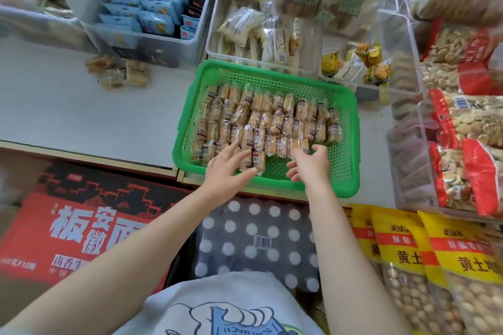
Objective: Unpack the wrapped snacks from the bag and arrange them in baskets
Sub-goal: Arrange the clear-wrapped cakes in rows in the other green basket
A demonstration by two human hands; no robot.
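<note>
Snacks (261,122): small clear-wrapped biscuit packs, barcodes up, in rows
Basket (345,128): green mesh
Left hand (228,168): fingers spread, touching packs
Right hand (310,163): loosely curled, empty

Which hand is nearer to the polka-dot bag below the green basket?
Left, slightly. The left hand is above the polka-dot bag's left end; the right hand is farther, above its right end inside the green basket.

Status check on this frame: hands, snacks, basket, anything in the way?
Left hand open, fingers on the front snack packs. Right hand open, holding nothing. Green basket mostly filled, rows neat. Nothing blocking.
</note>
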